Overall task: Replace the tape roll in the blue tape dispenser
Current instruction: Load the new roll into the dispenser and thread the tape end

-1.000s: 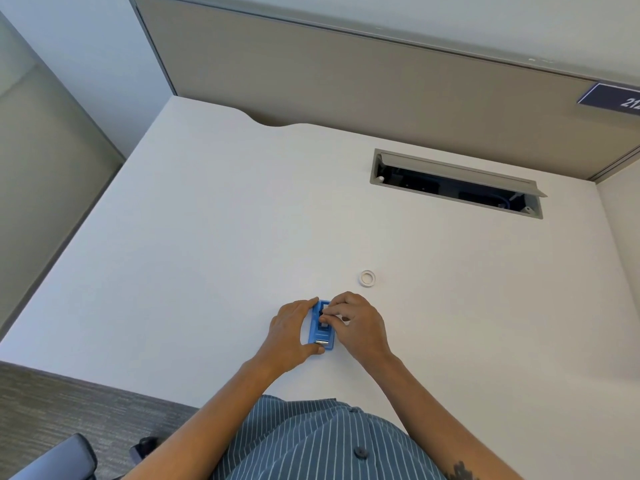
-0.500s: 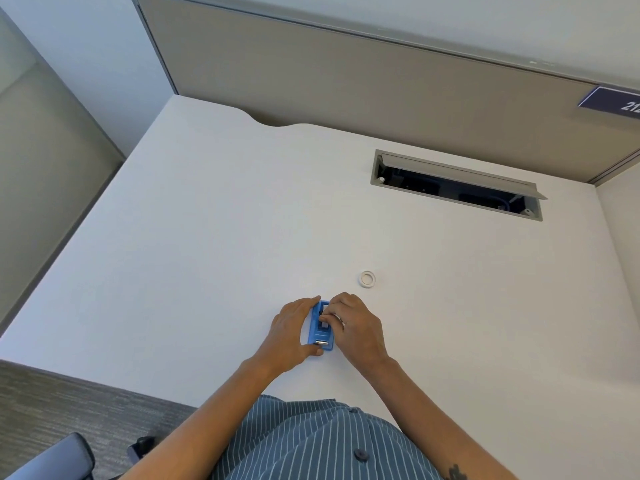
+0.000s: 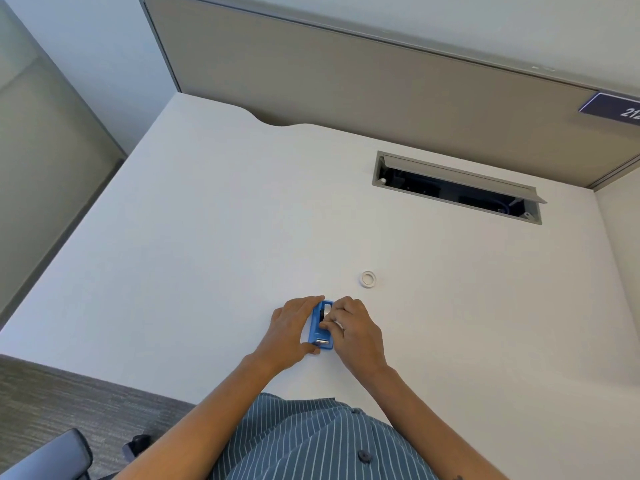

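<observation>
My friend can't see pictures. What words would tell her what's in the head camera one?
Two bare hands work on a small blue tape dispenser on a white desk: the left hand grips its side and the right hand presses fingers into its top. A small white ring lies just beyond, and an open cable hatch sits farther back.

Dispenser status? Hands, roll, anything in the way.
Left hand grips blue dispenser on desk. Right hand fingers on the roll in it. Small white ring lies apart, beyond. Nothing in the way.

"21", cut off, on blue sign (image 3: 614,107)
</observation>
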A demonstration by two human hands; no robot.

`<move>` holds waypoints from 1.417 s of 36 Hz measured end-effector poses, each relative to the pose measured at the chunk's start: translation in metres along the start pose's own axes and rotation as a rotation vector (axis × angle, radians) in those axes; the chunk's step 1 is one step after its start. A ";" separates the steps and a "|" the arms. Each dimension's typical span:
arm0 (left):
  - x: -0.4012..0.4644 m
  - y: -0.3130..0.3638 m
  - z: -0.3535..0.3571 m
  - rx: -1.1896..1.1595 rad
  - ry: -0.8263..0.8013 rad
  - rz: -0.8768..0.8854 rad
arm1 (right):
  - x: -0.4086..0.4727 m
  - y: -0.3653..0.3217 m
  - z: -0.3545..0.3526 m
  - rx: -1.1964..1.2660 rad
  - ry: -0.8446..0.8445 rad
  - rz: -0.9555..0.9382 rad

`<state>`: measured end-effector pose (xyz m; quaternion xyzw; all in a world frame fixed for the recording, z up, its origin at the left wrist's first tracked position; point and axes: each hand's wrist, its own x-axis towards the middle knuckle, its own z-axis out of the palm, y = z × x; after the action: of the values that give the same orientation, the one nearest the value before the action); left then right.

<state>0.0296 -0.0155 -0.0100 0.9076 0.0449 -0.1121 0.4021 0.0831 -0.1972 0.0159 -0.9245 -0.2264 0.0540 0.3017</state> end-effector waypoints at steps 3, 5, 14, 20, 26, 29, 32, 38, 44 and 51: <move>-0.001 -0.001 0.002 0.017 0.014 0.018 | -0.002 -0.001 -0.001 0.008 -0.009 0.015; -0.002 -0.002 0.002 0.023 0.022 0.027 | -0.005 -0.002 -0.001 0.014 -0.023 0.021; -0.003 0.001 0.003 0.049 0.060 0.055 | -0.013 -0.006 -0.004 0.019 -0.024 0.064; -0.002 0.005 0.005 0.070 0.083 0.060 | -0.018 -0.007 -0.007 0.024 0.004 0.047; -0.002 0.007 0.004 0.090 0.085 0.054 | -0.024 -0.008 -0.012 0.020 0.022 0.063; -0.002 0.007 0.005 0.098 0.090 0.053 | -0.027 -0.010 -0.014 0.024 0.019 0.056; -0.001 0.008 0.005 0.103 0.095 0.051 | -0.031 -0.011 -0.013 0.025 0.017 0.062; -0.001 0.009 0.007 0.111 0.106 0.045 | -0.036 -0.011 -0.017 0.021 0.085 0.035; -0.001 0.010 0.007 0.116 0.104 0.038 | -0.042 -0.012 -0.015 0.002 0.081 0.019; -0.001 0.010 0.007 0.120 0.104 0.030 | -0.048 -0.014 -0.016 0.003 0.117 -0.008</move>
<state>0.0294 -0.0274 -0.0069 0.9352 0.0453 -0.0611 0.3459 0.0393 -0.2177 0.0353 -0.9247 -0.2120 -0.0008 0.3162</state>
